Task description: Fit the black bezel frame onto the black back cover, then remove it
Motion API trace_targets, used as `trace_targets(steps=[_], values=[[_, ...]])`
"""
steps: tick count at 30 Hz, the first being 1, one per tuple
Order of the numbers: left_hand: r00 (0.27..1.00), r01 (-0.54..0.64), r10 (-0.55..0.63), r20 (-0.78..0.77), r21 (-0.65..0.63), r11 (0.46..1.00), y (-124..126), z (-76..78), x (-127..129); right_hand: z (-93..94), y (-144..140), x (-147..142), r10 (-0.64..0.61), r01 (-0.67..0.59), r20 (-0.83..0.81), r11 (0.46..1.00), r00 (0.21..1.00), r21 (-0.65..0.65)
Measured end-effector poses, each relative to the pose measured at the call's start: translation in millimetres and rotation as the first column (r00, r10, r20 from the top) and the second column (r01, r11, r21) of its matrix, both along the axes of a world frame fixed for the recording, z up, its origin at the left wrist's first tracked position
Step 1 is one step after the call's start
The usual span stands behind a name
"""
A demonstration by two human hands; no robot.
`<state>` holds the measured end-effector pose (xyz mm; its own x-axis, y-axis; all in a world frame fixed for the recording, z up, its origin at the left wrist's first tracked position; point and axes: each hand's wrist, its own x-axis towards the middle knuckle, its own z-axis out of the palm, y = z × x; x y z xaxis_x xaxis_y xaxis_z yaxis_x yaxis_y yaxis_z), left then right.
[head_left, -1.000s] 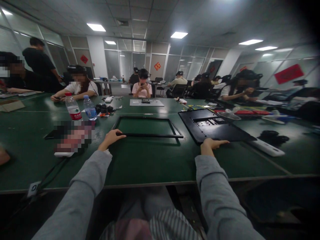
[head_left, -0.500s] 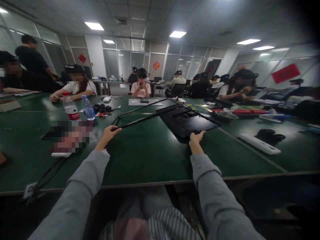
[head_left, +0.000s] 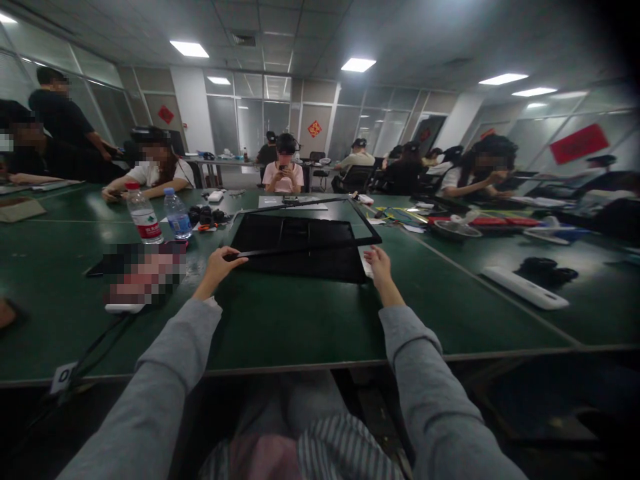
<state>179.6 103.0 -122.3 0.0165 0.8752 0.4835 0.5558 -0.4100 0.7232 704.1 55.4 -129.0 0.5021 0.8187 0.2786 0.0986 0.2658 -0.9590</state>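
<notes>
My left hand (head_left: 219,272) pinches the near left corner of a thin black rectangular frame (head_left: 367,223), which is raised and slanted over the table. Beneath it lies a flat black panel (head_left: 310,265), seen through the frame's opening, with raised lines across its surface. My right hand (head_left: 381,272) is closed at the panel's right edge, below the frame's near right corner. A small white piece (head_left: 367,261) shows beside those fingers; whether it belongs to the panel I cannot tell.
Two bottles (head_left: 145,217) and a power bank-like white item (head_left: 125,307) with a cable stand left on the green table (head_left: 300,327). A long white bar (head_left: 525,288) and dark coiled items (head_left: 545,270) lie right. Several people sit around the tables.
The black panel has moved left and turned, and now lies under the frame. My right hand shifted slightly left with it. The frame's near side has swung lower and flatter; my left hand kept its hold.
</notes>
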Motion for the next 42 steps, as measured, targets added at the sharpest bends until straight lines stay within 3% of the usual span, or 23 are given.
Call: trace_targets(steps=[3, 6, 10, 15, 20, 25, 28, 31, 33, 37, 42], values=[[0.997, 0.003, -0.001, -0.083, 0.025, 1.0, -4, 2.2, 2, 10.8, -6, 0, 0.134, -0.134, -0.124, 0.991, 0.983, 0.006], [0.988, 0.021, -0.016, -0.154, 0.03, 0.999, -8, 3.2, 3, 12.2, -8, 0, 0.233, -0.236, -0.046, 0.968, 0.971, -0.088], [0.976, -0.017, 0.022, -0.215, 0.023, 1.0, -10, 1.7, 5, 0.2, 3, 1, 0.02, 0.025, 0.314, 0.99, 0.949, -0.141], [0.955, 0.001, -0.01, -0.298, -0.028, 1.0, -8, -5.3, 4, -20.4, 18, -2, -0.183, 0.297, 0.628, 0.951, 0.757, -0.081], [0.936, 0.032, -0.054, -0.348, -0.068, 0.997, -3, -12.7, 1, -35.5, 18, -6, -0.205, 0.36, 0.693, 0.929, 0.691, -0.083], [0.923, 0.05, -0.075, -0.378, -0.075, 0.996, -7, -12.8, 2, -37.4, 16, -6, -0.154, 0.367, 0.717, 0.918, 0.68, -0.151], [0.913, 0.019, -0.028, -0.407, -0.025, 1.0, -10, -13.7, 4, -36.0, 16, -6, -0.122, 0.35, 0.705, 0.918, 0.698, -0.188], [0.93, -0.127, 0.133, -0.344, 0.039, 0.991, -6, -17.6, 5, -34.8, 16, -6, -0.112, 0.295, 0.671, 0.941, 0.733, -0.164], [0.951, -0.223, 0.216, -0.223, -0.005, 0.975, 0, -20.3, 3, -33.7, 15, -6, -0.111, 0.262, 0.647, 0.954, 0.755, -0.143], [0.99, -0.136, 0.139, 0.013, -0.144, 0.98, 8, -19.5, -3, -30.7, 13, -5, -0.095, 0.233, 0.598, 0.96, 0.796, -0.157], [0.98, -0.155, 0.173, 0.095, -0.173, 0.973, 4, -8.7, -6, -26.9, 12, -4, -0.1, 0.215, 0.536, 0.964, 0.838, -0.156]])
